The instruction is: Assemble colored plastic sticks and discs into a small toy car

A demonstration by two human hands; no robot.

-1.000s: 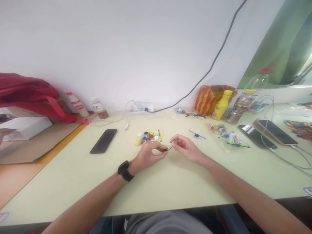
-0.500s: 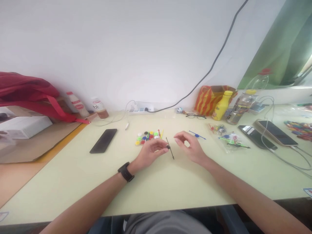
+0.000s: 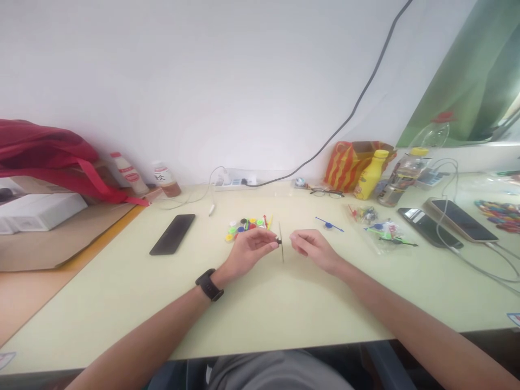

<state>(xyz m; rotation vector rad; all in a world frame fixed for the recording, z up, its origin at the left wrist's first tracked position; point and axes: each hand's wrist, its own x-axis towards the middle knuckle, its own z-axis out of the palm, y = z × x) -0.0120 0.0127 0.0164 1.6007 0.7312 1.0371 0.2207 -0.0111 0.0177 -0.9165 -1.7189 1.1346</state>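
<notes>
- Mid-counter, just your side of the coloured pieces: your left hand [image 3: 248, 250] pinches a thin black stick [image 3: 280, 245] at its small hub, thumb and fingertips closed on it; stick stands roughly upright, tilted a little.
- Your right hand [image 3: 311, 248] sits just beside the stick, to its right, fingers curled loosely, holding nothing, not touching the stick as far as shows.
- Black watch [image 3: 208, 285] on your left wrist.
- Pile of small coloured round pieces [image 3: 245, 227] with a few coloured sticks lies just behind the left hand, toward the back edge.
- Blue stick with hub [image 3: 329, 224] lies flat on the counter [image 3: 284, 309], behind and right of the right hand.
- Clear bag of coloured parts [image 3: 384, 232] further right; two phones [image 3: 447, 221] with cables near the right edge.
- Black phone [image 3: 173, 234] lies face-down left of centre.
- Back edge: power strip [image 3: 235, 183], glasses [image 3: 327, 192], yellow bottle [image 3: 370, 174], striped bag [image 3: 349, 162], clear bottle [image 3: 406, 173].
- Back left corner: two small bottles [image 3: 148, 177], red bag [image 3: 49, 160], white box [image 3: 38, 210].
</notes>
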